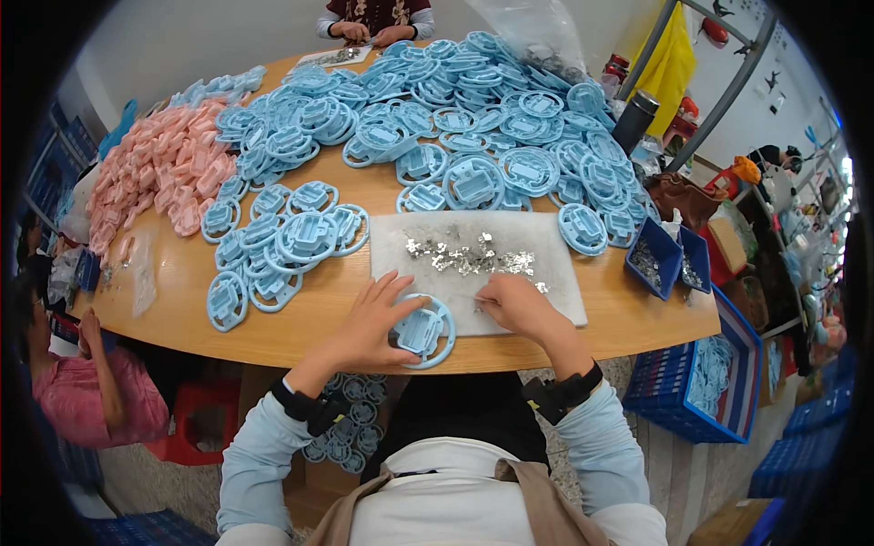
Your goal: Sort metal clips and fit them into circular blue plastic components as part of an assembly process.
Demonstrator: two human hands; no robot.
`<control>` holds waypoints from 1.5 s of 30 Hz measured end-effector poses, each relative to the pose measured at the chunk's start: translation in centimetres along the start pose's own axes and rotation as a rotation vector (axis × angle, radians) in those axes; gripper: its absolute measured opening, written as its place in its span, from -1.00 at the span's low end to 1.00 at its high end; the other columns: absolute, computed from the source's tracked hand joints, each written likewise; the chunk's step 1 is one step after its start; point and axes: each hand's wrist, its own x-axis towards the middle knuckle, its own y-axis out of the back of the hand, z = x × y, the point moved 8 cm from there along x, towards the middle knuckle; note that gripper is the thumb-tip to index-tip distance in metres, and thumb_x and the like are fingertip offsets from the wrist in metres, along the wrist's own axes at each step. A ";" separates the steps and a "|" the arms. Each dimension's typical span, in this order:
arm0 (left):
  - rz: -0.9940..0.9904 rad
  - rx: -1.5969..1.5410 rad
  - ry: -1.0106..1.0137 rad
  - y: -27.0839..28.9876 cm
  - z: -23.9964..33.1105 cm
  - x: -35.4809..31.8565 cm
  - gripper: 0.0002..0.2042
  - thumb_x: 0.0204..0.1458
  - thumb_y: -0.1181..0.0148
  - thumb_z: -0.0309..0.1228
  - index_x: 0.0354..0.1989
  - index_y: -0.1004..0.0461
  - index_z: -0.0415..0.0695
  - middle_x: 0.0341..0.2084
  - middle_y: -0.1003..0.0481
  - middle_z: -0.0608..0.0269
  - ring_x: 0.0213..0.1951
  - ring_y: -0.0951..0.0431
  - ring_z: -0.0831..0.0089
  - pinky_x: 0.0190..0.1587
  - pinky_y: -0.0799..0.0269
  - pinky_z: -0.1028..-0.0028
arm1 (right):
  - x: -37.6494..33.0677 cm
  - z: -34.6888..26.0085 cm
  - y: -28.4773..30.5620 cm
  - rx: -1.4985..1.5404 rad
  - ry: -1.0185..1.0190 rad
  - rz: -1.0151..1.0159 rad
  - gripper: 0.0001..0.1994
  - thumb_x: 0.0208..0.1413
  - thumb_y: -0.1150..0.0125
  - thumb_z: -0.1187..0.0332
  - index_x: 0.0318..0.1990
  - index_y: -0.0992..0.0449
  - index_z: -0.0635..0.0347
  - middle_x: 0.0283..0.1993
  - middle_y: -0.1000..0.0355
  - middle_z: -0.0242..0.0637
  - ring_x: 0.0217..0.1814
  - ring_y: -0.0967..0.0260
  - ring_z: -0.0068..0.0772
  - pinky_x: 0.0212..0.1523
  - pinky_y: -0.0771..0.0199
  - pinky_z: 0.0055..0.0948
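Observation:
My left hand (371, 320) grips a round light-blue plastic part (424, 331) at the near edge of the wooden table (309, 328). My right hand (519, 306) rests on a white board (555, 250), its fingers pinched over a small silvery metal piece. A scatter of small metal pieces (469, 257) lies on the board just beyond both hands.
Heaps of light-blue round parts (473, 118) cover the table's far side, with pink parts (159, 168) at the left. Two small blue bins (669, 259) stand at the right edge. A blue crate (706, 382) sits on the floor. Other people sit at the left (86, 382) and far end (373, 23).

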 end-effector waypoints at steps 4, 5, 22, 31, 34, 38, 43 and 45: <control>0.026 -0.038 0.045 -0.3 -0.5 0.2 -0.26 -0.39 -0.44 -0.03 0.06 -0.36 -0.01 0.21 -0.12 -0.03 0.31 0.06 -0.06 0.28 0.20 -0.04 | -0.7 1.3 1.6 0.082 -0.329 0.099 -0.82 -0.06 -0.20 0.34 -0.49 -0.52 0.32 -0.50 -0.42 -0.02 -0.36 -0.40 0.01 -0.28 -0.40 -0.18; 0.056 -0.042 0.065 -0.3 -0.4 0.0 -0.26 -0.40 -0.44 -0.02 0.05 -0.37 -0.01 0.21 -0.12 -0.03 0.31 0.05 -0.06 0.28 0.21 -0.05 | -1.1 1.7 1.3 0.104 -0.464 0.035 -0.79 -0.05 -0.20 0.32 -0.52 -0.51 0.33 -0.49 -0.42 0.01 -0.35 -0.40 0.03 -0.26 -0.39 -0.15; 0.406 -0.247 0.147 -1.3 -0.7 -0.7 -0.33 -0.42 -0.50 -0.18 -0.07 -0.38 -0.16 -0.19 -0.48 0.17 -0.07 -0.44 0.17 0.20 -0.02 0.04 | 1.4 -4.5 -2.7 0.381 -0.082 0.149 -0.91 0.00 -0.17 0.42 -0.36 -0.42 0.23 -0.35 -0.35 -0.16 -0.32 -0.36 -0.07 -0.35 -0.34 -0.25; 0.433 -0.217 0.128 -1.2 -0.5 -1.0 -0.41 -0.40 -0.49 -0.15 -0.17 -0.41 -0.16 -0.24 -0.47 0.16 -0.14 -0.45 0.19 0.17 -0.07 0.05 | 1.7 -5.8 -3.1 0.234 -0.002 0.152 -0.90 0.00 -0.16 0.47 -0.32 -0.40 0.20 -0.33 -0.34 -0.22 -0.37 -0.36 -0.10 -0.39 -0.34 -0.28; 0.441 -0.187 0.112 -1.3 -0.3 -1.1 -0.40 -0.39 -0.48 -0.12 -0.16 -0.42 -0.17 -0.23 -0.47 0.15 -0.12 -0.46 0.20 0.18 -0.06 0.03 | 1.5 -6.2 -3.4 0.103 0.059 0.200 -0.90 -0.01 -0.15 0.45 -0.32 -0.39 0.17 -0.31 -0.33 -0.26 -0.40 -0.38 -0.13 -0.45 -0.39 -0.27; 0.422 -0.211 0.134 -1.4 -0.2 -1.2 -0.35 -0.40 -0.49 -0.15 -0.07 -0.41 -0.17 -0.20 -0.46 0.17 -0.10 -0.44 0.20 0.20 -0.03 0.04 | 0.6 -7.3 -3.8 -0.134 0.181 0.265 -0.88 -0.08 -0.13 0.44 -0.33 -0.38 0.15 -0.33 -0.28 -0.28 -0.47 -0.41 -0.23 -0.54 -0.42 -0.33; 0.399 -0.087 0.087 -1.2 0.7 -1.4 -0.34 -0.37 -0.47 -0.16 -0.03 -0.40 -0.17 -0.11 -0.44 0.12 -0.02 -0.42 0.20 0.20 -0.03 0.01 | 0.1 -8.3 -3.7 -0.256 0.258 0.259 -0.83 -0.15 -0.13 0.43 -0.34 -0.36 0.18 -0.36 -0.25 -0.27 -0.49 -0.43 -0.32 -0.55 -0.42 -0.40; 0.397 -0.045 0.071 -1.2 0.9 -1.4 -0.34 -0.36 -0.46 -0.16 -0.02 -0.40 -0.18 -0.09 -0.44 0.11 -0.01 -0.42 0.19 0.19 -0.04 0.01 | 0.0 -8.5 -3.7 -0.268 0.284 0.255 -0.83 -0.15 -0.13 0.43 -0.35 -0.36 0.20 -0.36 -0.25 -0.26 -0.49 -0.43 -0.32 -0.55 -0.42 -0.40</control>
